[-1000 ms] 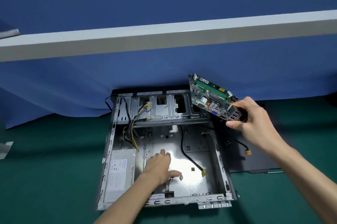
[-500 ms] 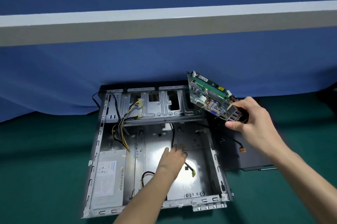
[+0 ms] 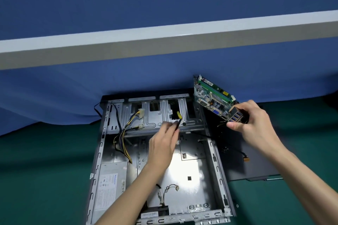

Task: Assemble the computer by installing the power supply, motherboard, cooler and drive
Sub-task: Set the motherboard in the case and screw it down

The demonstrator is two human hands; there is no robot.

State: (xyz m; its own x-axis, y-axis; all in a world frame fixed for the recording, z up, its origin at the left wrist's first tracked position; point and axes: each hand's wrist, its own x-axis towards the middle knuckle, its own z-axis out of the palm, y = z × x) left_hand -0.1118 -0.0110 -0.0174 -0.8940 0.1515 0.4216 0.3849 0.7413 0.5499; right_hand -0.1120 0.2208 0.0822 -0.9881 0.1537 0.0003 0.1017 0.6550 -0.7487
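An open metal computer case (image 3: 217, 166) lies flat on the green table. A grey power supply (image 3: 109, 182) sits in its near left corner, with yellow and black wires (image 3: 124, 133) running up to the drive bay. My right hand (image 3: 252, 124) grips the green motherboard (image 3: 212, 96) by its port block, tilted in the air above the case's far right corner. My left hand (image 3: 162, 142) holds a black cable with a yellow plug (image 3: 178, 115) and lifts it over the drive bay; the fingers are blurred.
The dark side panel (image 3: 256, 166) lies on the table to the right of the case, with an orange-tipped cable (image 3: 246, 159) across it. Small loose wires (image 3: 168, 190) rest on the case floor near the front. A blue cloth backdrop and a white beam (image 3: 164, 41) stand behind.
My left hand rose from the case floor toward the drive bay, carrying the black cable with the yellow plug. The motherboard in my right hand stayed about where it was.
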